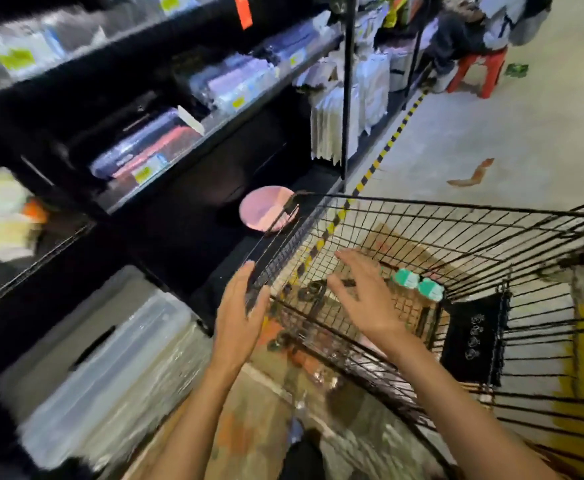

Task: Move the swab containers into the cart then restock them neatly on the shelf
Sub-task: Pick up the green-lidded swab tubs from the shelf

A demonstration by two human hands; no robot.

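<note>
A black wire cart (pixel 456 216) stands in front of me beside dark shelving. Two swab containers with green lids (pixel 418 285) lie on the cart's bottom. A pink round container (pixel 266 209) sits on the low dark shelf (pixel 193 216) just left of the cart's front corner. My left hand (pixel 238 313) has its fingers stretched along the cart's left rim, thumb on the inner side. My right hand (pixel 363 296) hovers inside the cart with fingers spread, just left of the green-lidded containers, holding nothing.
Upper shelves (pixel 186 109) carry wrapped packs with yellow labels. Clear plastic boxes (pixel 103 368) are stacked at lower left. Hanging white packets (pixel 335 119) and a yellow-black floor stripe (pixel 384 150) lie ahead. A person sits on a red stool (pixel 480 67) at the far right.
</note>
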